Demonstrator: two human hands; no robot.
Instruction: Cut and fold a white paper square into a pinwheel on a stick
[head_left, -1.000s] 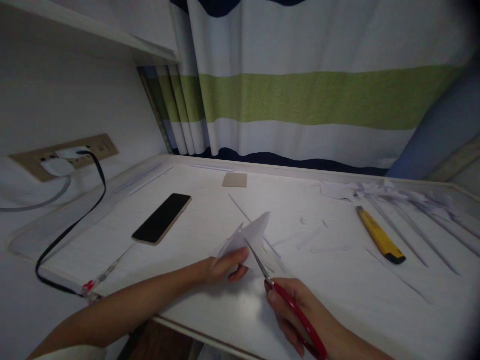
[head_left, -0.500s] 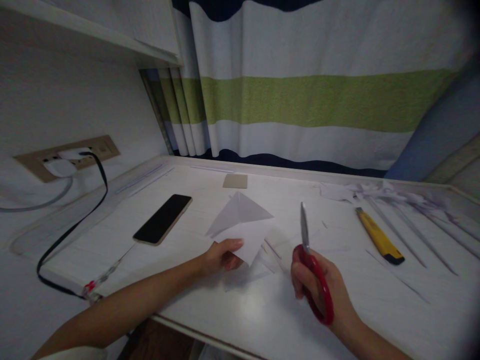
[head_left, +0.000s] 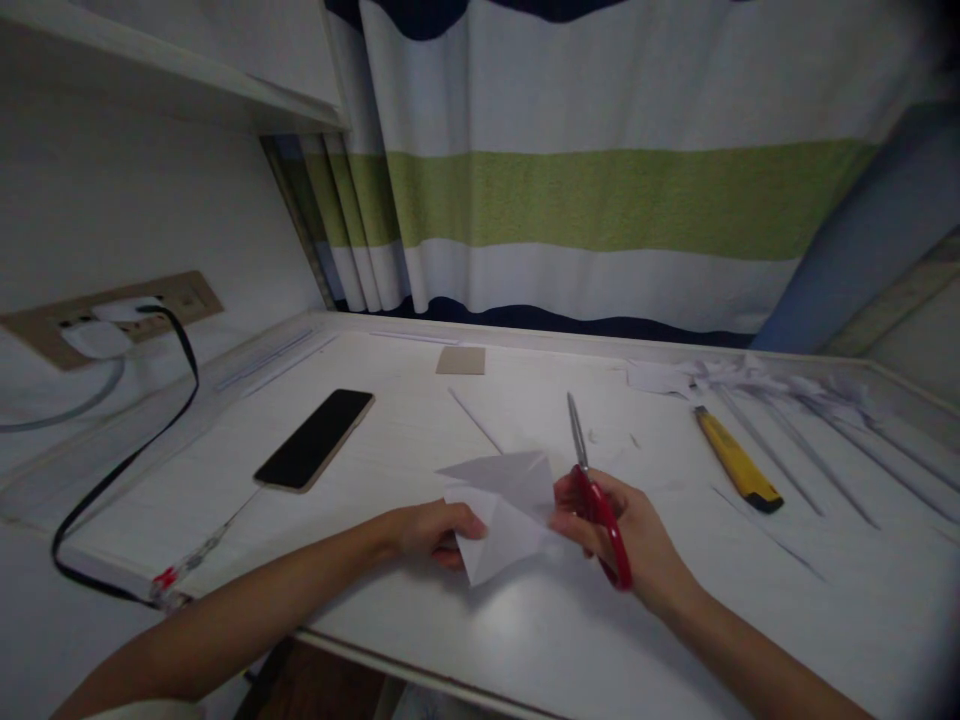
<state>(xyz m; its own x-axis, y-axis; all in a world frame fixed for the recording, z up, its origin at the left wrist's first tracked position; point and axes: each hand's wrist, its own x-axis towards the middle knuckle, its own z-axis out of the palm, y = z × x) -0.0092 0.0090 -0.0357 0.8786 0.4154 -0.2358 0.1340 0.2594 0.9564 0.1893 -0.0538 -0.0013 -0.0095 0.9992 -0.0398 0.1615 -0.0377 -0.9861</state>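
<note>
My left hand (head_left: 439, 532) pinches a folded piece of white paper (head_left: 510, 535) by its left side, thumb on top. The paper is creased, with pointed flaps standing up over the desk. My right hand (head_left: 615, 520) is closed around the red handles of a pair of scissors (head_left: 579, 440), whose blades are together and point up and away from me. The thumb and fingertips of that same hand also touch the paper's right edge. Beyond the paper, a thin white paper stick (head_left: 476, 420) lies on the desk.
A black phone (head_left: 315, 440) lies to the left. A yellow utility knife (head_left: 737, 460), several thin paper sticks (head_left: 795, 452) and crumpled white paper (head_left: 750, 375) lie to the right. Near the curtain (head_left: 600, 200) is a small beige card (head_left: 460, 360). A cable (head_left: 127, 460) hangs from the wall socket.
My right hand has moved left with the scissors and now touches the paper. The paper has turned and come nearer to me, uncovering the thin stick behind it.
</note>
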